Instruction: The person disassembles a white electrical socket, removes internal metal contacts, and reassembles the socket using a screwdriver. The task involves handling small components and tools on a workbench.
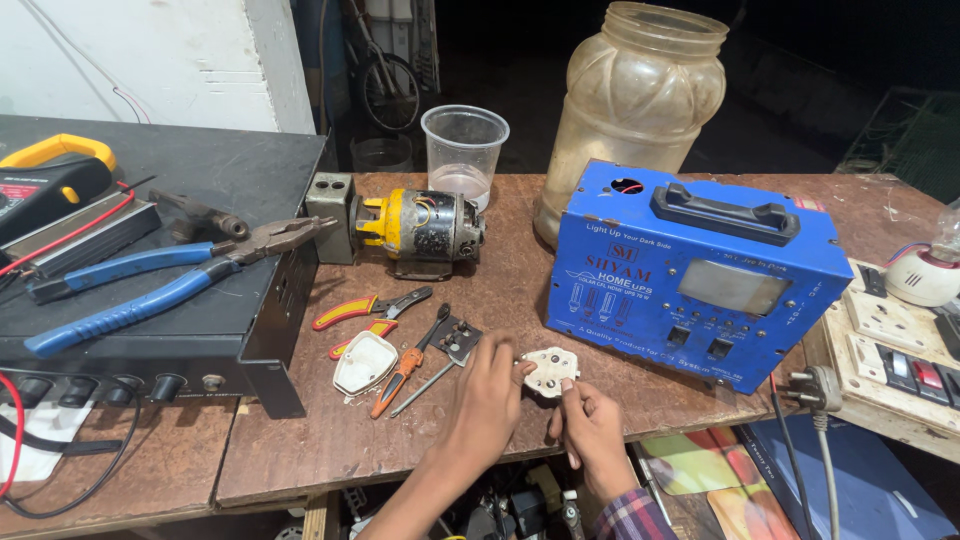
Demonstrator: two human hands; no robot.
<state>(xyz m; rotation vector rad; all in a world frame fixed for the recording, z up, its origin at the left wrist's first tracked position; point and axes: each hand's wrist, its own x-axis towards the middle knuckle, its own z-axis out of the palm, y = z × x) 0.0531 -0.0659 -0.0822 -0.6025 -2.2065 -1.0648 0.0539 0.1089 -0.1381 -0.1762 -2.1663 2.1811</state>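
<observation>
Both my hands meet over the brown table's front edge (300, 470). My left hand (488, 400) and my right hand (590, 430) together hold a white plug base (549, 371) with brass pins showing on its open face. The plug's white cover (364, 363) lies on the table to the left, apart from my hands. Right beside my left hand lie an orange-handled screwdriver (400, 372) and a small wire stripper (447, 338).
A blue metal power-supply box (690, 280) stands right of my hands. Behind are a small electric motor (420, 228), a clear plastic cup (464, 150) and a big plastic jar (635, 110). Blue-handled pliers (150, 285) rest on a black case at left; a switchboard (900, 340) sits at right.
</observation>
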